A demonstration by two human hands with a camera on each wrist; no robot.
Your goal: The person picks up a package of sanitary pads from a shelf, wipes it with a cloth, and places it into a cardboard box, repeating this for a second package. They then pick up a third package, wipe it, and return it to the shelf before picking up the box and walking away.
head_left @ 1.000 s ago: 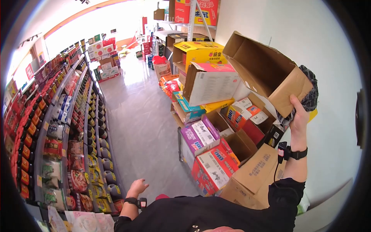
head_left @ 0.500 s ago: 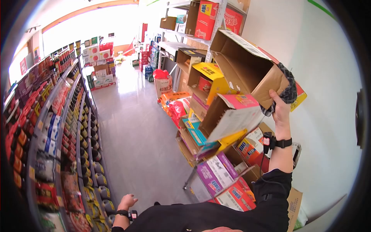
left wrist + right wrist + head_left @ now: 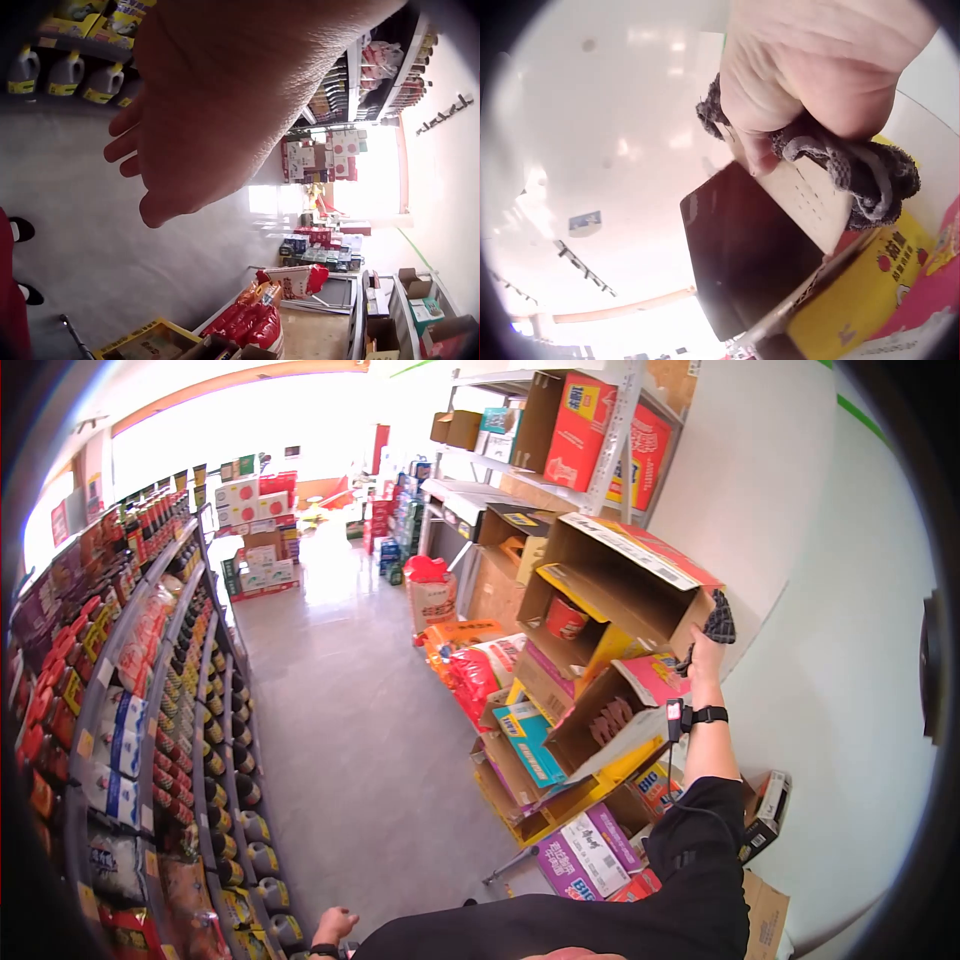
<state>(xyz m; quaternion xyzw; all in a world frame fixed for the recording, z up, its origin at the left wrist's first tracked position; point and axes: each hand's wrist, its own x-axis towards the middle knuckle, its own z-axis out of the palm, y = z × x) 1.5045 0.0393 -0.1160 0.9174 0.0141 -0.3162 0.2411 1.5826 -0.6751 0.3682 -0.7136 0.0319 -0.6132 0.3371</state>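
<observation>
My right hand (image 3: pixel 706 655) grips the right end of an open cardboard box (image 3: pixel 640 542), thumb over its end panel. Bunched against that panel, a dark grey cloth (image 3: pixel 720 618) is held in the same hand. The box's open side faces the aisle, and its brown inside shows. In the head view its lower edge overlaps a yellow box (image 3: pixel 612 645) in the stack; the right wrist view shows that yellow box (image 3: pixel 855 307) close below. My left hand (image 3: pixel 336 924) hangs low over the aisle, holding nothing, its fingers loosely bent in the left wrist view.
Open boxes stand stacked below, among them a pink-and-white box (image 3: pixel 650 680) and a purple box (image 3: pixel 580 852). A metal rack (image 3: pixel 612 440) rises behind them. Red rice bags (image 3: pixel 480 670) lie beside the stack. Across the aisle floor (image 3: pixel 350 710) runs a stocked shelf (image 3: pixel 150 760).
The box in my right hand has come down and forward, from in front of the wall to over the yellow box. The view has shifted along the aisle. My left hand stays low and holds nothing.
</observation>
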